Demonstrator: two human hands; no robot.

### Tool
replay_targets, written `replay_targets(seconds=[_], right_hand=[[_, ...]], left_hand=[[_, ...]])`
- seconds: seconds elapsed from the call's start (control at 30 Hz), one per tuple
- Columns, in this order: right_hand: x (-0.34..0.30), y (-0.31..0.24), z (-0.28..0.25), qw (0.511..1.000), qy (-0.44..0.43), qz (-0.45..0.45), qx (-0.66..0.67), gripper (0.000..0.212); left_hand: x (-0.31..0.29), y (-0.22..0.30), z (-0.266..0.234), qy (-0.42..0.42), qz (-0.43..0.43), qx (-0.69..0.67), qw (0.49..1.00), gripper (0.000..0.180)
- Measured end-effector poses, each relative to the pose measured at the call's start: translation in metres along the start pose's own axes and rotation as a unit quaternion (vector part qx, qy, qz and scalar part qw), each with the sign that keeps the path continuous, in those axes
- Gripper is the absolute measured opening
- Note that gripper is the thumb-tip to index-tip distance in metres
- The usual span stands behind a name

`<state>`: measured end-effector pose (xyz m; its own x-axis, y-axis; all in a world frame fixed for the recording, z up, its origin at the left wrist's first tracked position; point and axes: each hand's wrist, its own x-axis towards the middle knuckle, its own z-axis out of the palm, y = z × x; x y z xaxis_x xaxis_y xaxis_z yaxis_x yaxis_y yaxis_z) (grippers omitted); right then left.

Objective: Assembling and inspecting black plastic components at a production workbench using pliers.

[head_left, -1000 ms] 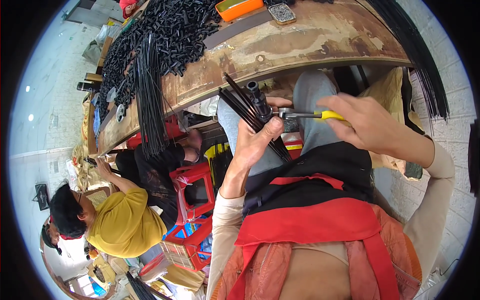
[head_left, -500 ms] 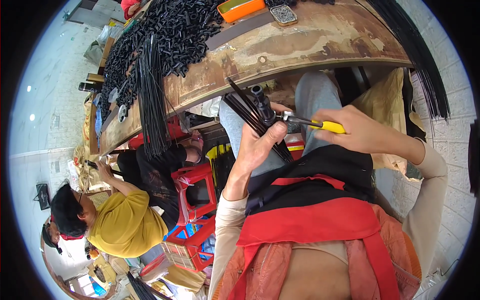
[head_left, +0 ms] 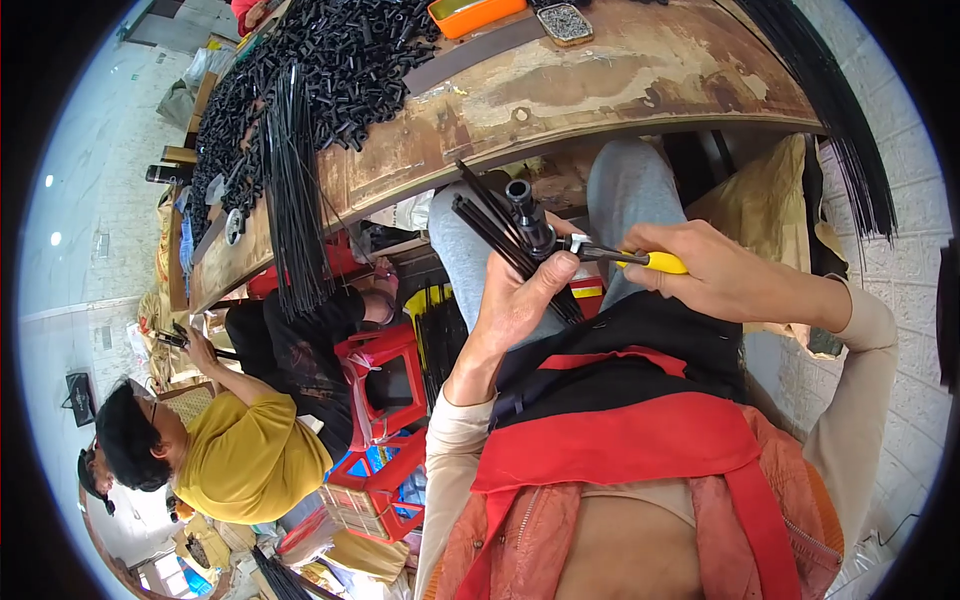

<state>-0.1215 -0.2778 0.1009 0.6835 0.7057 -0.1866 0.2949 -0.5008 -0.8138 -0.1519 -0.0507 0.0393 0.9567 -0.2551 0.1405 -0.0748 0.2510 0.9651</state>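
Note:
Over my lap, my left hand (head_left: 520, 300) is closed around a bundle of thin black rods (head_left: 483, 222) and a black tubular fitting (head_left: 530, 222). The fitting tilts up out of the fist, its round open end facing me. My right hand (head_left: 690, 262) grips a hand tool with a yellow handle (head_left: 665, 263); its dark metal end, probably plier jaws, reaches to the fitting's side by my left thumb. A small white piece (head_left: 577, 243) shows where tool and fitting meet. My fingers hide the tool's other handle.
On the wooden bench (head_left: 600, 85) lie a heap of black fittings (head_left: 330, 70), an orange tray (head_left: 478, 14), a small tin of metal bits (head_left: 565, 22) and hanging black rods (head_left: 292, 190). A person in yellow (head_left: 250, 455) sits at left near red stools (head_left: 385, 385).
My right hand has turned slightly and closed more tightly on the yellow-handled tool. My left hand still holds the rods and fitting in nearly the same place.

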Motion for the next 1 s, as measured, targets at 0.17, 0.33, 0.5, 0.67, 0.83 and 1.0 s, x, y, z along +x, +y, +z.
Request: replay_targets(seconds=[0.17, 0.33, 0.5, 0.67, 0.83, 1.0], right_hand=[[0.007, -0.017, -0.025, 0.979, -0.127, 0.143, 0.074, 0.037], [0.026, 0.012, -0.012, 0.999, -0.022, -0.02, -0.041, 0.021], [0.127, 0.08, -0.077, 0.891, 0.251, -0.201, -0.32, 0.025], [0.209, 0.125, -0.136, 0.832, 0.258, -0.094, -0.481, 0.013], [0.234, 0.13, -0.146, 0.838, 0.217, -0.041, -0.499, 0.017], [0.238, 0.124, -0.159, 0.922, 0.19, 0.027, -0.335, 0.021]], left_hand=[[0.005, 0.001, -0.002, -0.003, 0.009, 0.006, 1.0, 0.043], [0.004, -0.001, -0.01, 0.063, -0.044, 0.022, 0.997, 0.02], [0.02, -0.016, -0.032, 0.135, -0.017, -0.059, 0.989, 0.058], [0.03, -0.021, -0.037, 0.088, -0.039, -0.089, 0.991, 0.057], [0.043, -0.024, -0.041, 0.09, -0.053, -0.115, 0.988, 0.052], [0.044, -0.023, -0.039, 0.093, -0.05, -0.1, 0.989, 0.043]])
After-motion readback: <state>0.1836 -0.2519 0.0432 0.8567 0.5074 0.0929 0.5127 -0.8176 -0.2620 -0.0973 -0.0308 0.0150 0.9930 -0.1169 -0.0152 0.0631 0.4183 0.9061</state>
